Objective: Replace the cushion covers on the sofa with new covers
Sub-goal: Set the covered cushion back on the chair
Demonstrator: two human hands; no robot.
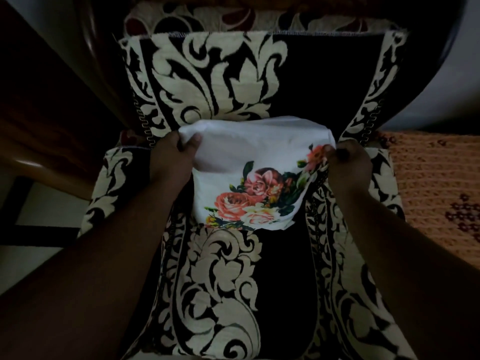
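Sofa (pixel 233 74) upholstery in black with cream scrollwork fills most of the view, back and seat alike. Beside it on the right lies a peach patterned cloth (pixel 428 178). On the seat rests a white cover (pixel 246 165) printed with roses. The left hand (pixel 172 154) pinches its left edge, and the right hand (pixel 349 162) grips its right edge.

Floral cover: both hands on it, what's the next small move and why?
Probably spread the floral cover apart to find its opening. The left hand and right hand each pinch a top corner, and the cover still looks folded and bunched over the black-and-cream sofa cover, so it likely needs unfolding before it can take a cushion.
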